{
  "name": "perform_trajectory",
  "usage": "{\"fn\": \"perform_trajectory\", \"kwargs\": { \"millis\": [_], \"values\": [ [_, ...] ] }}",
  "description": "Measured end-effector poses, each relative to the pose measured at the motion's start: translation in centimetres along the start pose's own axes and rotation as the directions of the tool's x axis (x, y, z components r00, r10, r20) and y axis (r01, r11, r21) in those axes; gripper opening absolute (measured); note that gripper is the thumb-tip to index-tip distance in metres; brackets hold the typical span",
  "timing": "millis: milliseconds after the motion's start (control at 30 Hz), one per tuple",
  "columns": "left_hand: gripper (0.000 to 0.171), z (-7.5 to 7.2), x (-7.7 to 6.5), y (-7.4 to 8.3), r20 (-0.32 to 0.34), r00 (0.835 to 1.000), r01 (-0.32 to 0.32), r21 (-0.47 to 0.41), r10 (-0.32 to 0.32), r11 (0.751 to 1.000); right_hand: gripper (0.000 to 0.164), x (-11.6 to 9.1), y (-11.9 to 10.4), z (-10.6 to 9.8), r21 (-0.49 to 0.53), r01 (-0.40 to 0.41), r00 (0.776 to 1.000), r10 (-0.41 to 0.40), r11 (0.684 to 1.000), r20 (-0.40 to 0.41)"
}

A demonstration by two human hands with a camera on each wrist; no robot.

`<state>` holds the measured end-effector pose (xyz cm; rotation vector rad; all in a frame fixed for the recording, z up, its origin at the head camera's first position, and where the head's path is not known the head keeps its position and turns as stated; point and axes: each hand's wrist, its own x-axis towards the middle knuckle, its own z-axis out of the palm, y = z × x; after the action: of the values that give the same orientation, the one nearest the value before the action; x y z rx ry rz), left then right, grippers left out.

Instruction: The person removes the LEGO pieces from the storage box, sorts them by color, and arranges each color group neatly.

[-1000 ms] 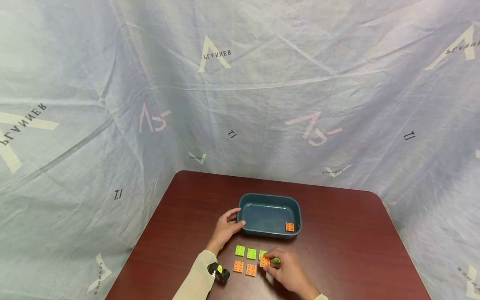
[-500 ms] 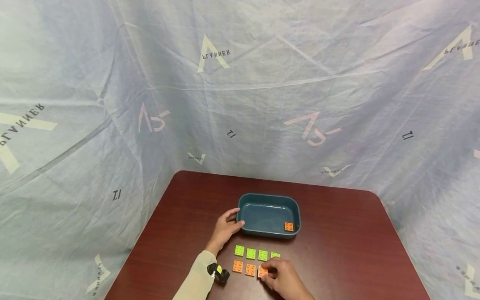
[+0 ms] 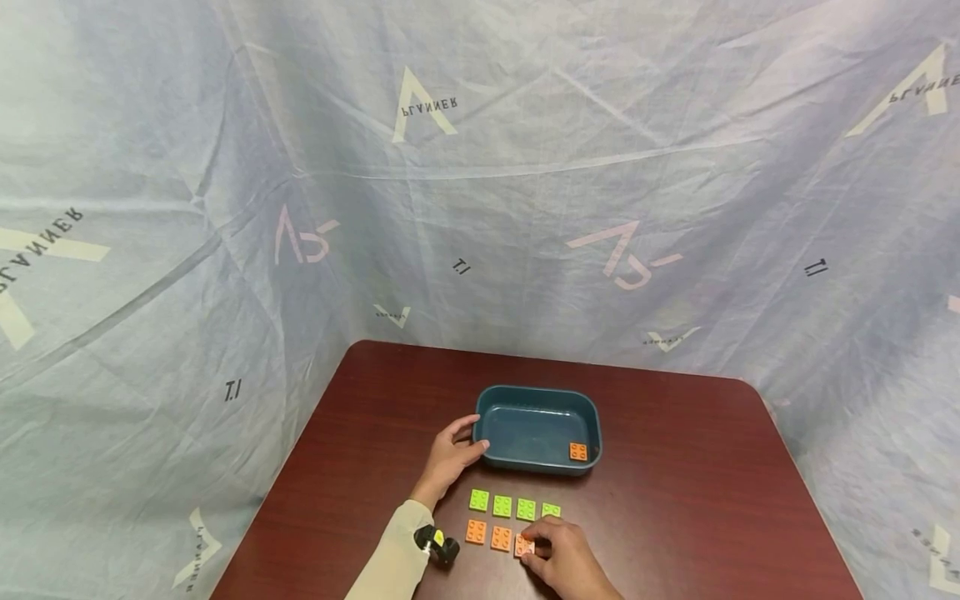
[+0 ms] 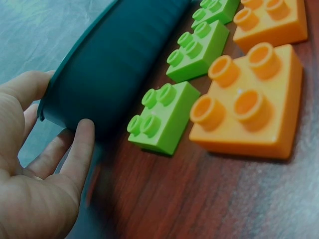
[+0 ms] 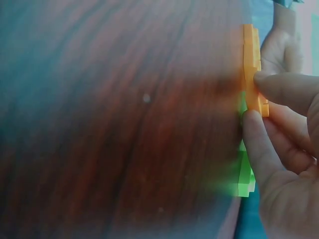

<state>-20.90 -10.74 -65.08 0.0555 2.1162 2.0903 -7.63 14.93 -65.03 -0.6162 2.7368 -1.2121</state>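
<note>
My left hand (image 3: pixel 447 460) grips the left end of a dark teal rectangular tray (image 3: pixel 536 468). In the left wrist view the thumb reaches the tray's rim, and fingertips touch its outer wall. With thumb and fingertips my right hand (image 3: pixel 567 557) pinches an orange toy building brick (image 3: pixel 522 546), at the right end of a row on the table. Two more orange bricks, one at the left (image 3: pixel 476 532) and one in the middle (image 3: pixel 502 538), lie beside it. Behind them runs a row of several green bricks (image 3: pixel 502 506). Another orange brick (image 3: pixel 578 452) lies inside the tray's front right corner.
The dark red wooden table (image 3: pixel 690 483) has rounded back corners. A pale printed cloth (image 3: pixel 480 208) hangs behind it and along both sides. A black wrist mount (image 3: pixel 437 546) sits on the left sleeve, close to the orange row.
The right hand has brought its orange brick toward me, from over the green row down to the right end of the orange row. The left hand and tray stay put.
</note>
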Motion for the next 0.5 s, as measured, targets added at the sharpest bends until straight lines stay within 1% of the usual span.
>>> {"fn": "perform_trajectory", "kwargs": {
  "millis": [100,200,500],
  "values": [
    [0.066,0.01,0.01,0.01,-0.001,1.000,-0.001,0.006,0.001,1.000,0.020,0.04,0.01,-0.06,0.004,-0.031,0.999,0.031,0.999,0.019],
    [0.066,0.03,0.07,-0.02,0.000,1.000,-0.001,0.010,0.001,1.000,0.020,0.04,0.01,-0.07,0.005,-0.044,0.999,0.043,0.999,0.022],
    [0.066,0.02,0.11,0.00,-0.003,1.000,-0.005,0.028,0.005,1.000,0.021,-0.15,-0.12,-0.35,0.015,-0.065,0.998,0.065,0.998,-0.012]
  ]
}}
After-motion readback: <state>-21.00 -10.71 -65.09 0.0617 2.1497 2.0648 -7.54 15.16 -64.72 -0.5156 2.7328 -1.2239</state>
